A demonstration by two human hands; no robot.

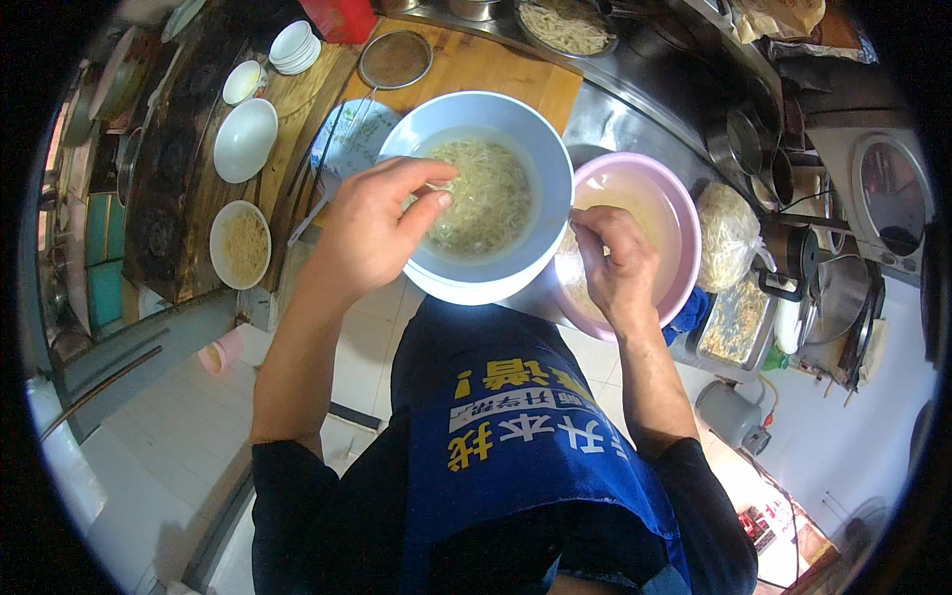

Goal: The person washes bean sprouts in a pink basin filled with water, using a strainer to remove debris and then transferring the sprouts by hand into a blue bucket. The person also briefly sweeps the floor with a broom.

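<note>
A light blue plastic basin (547,245) holds bean sprouts (483,197) in water. My left hand (387,216) is above its left side, thumb and forefinger pointing at the sprouts with a gap between them; whether a thin strand lies between the fingertips cannot be told. To the right, partly behind the blue basin, is a pink plastic basin (688,245) with water and some pale pieces in it. Over its left part is my right hand (617,256), thumb pressed to the bent forefinger near the blue basin's rim; anything pinched there is too small to make out.
A round mesh strainer (396,59) lies on the wooden board (476,67) behind the blue basin. White bowls (245,141) line the left. A plastic bag of sprouts (723,238), a metal tray with food scraps (736,320) and a dark-handled pot (788,260) are on the right.
</note>
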